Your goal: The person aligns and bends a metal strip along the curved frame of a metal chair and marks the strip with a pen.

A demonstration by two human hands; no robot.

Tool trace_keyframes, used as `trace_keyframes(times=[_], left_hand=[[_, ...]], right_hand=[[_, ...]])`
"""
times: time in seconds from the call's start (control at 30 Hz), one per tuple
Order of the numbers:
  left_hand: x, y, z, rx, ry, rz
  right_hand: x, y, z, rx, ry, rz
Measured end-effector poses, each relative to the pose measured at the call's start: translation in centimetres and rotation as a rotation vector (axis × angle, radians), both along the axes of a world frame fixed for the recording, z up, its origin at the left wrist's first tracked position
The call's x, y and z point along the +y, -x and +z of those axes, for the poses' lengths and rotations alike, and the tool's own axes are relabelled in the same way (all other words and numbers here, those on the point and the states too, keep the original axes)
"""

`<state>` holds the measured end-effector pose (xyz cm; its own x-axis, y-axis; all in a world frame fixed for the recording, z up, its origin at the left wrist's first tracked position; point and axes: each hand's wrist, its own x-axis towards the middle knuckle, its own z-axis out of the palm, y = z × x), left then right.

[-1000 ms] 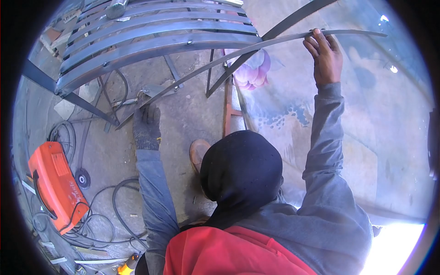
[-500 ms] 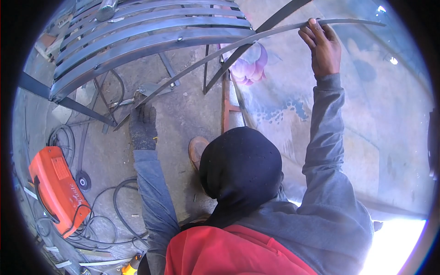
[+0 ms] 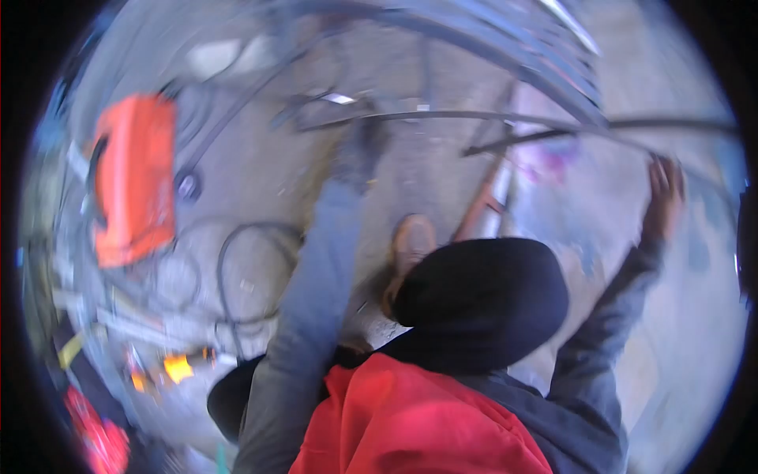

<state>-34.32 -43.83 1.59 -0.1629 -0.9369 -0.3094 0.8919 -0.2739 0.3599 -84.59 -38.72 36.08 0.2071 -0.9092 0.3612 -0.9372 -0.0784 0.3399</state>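
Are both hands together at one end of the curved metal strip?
No, the left hand is near one end of the metal strip, while the right hand is far along it.

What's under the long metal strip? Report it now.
Grey floor shows along both sides of the long metal strip; whatever lies directly beneath is covered. Blur leaves unclear whether the dark bar crossing it runs under or over.

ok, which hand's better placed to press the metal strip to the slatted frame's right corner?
Right, probably: the right hand holds the metal strip close to that corner of the slatted frame. The left hand is near the strip's other end, farther from that corner.
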Motion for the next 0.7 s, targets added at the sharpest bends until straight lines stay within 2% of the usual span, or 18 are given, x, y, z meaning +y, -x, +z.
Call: trace_keyframes(times=[0.03,0.07,0.1,0.13,0.17,0.23,0.27,0.33,0.7], left_hand=[[0.1,-0.5,2.7,0.047,0.002,-0.009],[0.3,-0.6,3.8,0.031,-0.063,0.004],[0.3,-0.5,4.5,0.028,-0.125,0.002],[0.3,-0.7,5.1,0.018,-0.143,0.04],[0.4,-0.7,5.8,0.017,-0.177,0.016],[0.6,-0.8,5.9,0.02,-0.22,0.001],[0.7,-0.9,6.2,0.017,-0.203,0.006],[0.6,-0.8,6.1,0.022,-0.197,0.019],[0.3,-1.2,5.0,0.042,-0.148,0.052]], right_hand=[[-0.1,-0.7,0.2,-0.031,-0.004,-0.049],[0.0,-2.1,1.9,0.524,-0.007,-0.046],[-0.3,-2.5,1.7,0.304,0.019,-0.028],[-0.2,-2.9,2.4,0.589,-0.014,0.011],[-0.4,-2.0,1.8,0.272,-0.014,0.013],[-0.7,-3.4,1.1,-0.912,0.018,0.043],[-0.5,-4.1,1.2,-0.912,0.013,0.057],[-0.3,-7.8,1.8,-1.355,0.203,-0.023],[-1.5,-7.7,2.3,-1.506,0.181,-0.045]])
